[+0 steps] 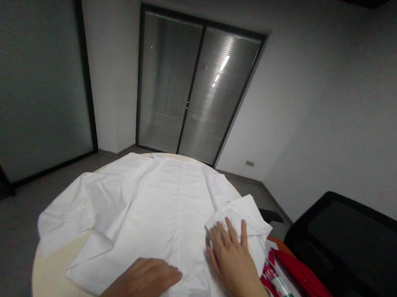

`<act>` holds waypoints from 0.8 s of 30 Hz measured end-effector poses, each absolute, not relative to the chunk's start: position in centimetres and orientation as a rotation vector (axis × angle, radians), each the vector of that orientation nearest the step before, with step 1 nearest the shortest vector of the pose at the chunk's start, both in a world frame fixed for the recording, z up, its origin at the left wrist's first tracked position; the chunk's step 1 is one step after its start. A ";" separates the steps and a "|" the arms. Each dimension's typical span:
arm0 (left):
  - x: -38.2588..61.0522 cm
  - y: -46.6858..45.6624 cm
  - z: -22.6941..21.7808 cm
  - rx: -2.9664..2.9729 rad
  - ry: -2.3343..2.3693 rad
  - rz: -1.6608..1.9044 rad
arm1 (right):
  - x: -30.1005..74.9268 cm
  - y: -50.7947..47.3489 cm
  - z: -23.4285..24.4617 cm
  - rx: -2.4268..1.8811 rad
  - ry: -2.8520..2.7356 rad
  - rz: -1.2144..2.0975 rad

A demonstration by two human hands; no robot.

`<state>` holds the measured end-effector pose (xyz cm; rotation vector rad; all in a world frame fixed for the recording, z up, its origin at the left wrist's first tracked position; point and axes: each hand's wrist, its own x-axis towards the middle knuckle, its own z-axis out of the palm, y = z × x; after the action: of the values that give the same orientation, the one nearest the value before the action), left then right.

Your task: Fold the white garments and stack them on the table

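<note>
While L hand [140, 277] sits low, grip can't tell, R hand [234, 256] lies splayed, pinching nothing.
R palm's on the white garment's [154, 213] folded part [243, 209], prob. steadying it; garment's spread on round table [51, 271], prob. for flat support; glass doors [165, 83] beyond.

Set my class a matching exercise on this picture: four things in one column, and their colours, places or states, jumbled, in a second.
Column one
1. shirt
2. table
3. office chair
4. right hand

Column two
A. black, at the right edge of the view
B. spread open, palm down, over white fabric
C. white, laid out with creases and folds
D. pale cream, with a rounded edge

Right pairs: 1-C, 2-D, 3-A, 4-B.
</note>
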<state>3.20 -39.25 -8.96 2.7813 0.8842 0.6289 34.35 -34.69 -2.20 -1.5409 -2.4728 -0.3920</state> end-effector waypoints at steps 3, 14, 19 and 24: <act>3.9 -38.4 -9.0 2.962 0.894 0.598 | 33.8 -35.7 -1.9 -1.205 -2.699 0.000; 3.8 -38.3 -10.3 3.037 0.863 0.564 | 42.2 -33.5 -2.6 -1.552 -2.468 -0.469; 3.8 -38.3 -10.6 2.970 0.899 0.575 | 43.9 -31.1 -2.8 -1.842 -2.182 -0.420; 3.7 -38.4 -10.6 3.074 0.905 0.560 | 42.9 -29.3 -1.9 -1.918 -2.215 -0.258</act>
<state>3.73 -38.38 -10.61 3.0735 0.9053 0.5598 42.87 -29.31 -1.89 -1.9184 -2.2149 -0.2580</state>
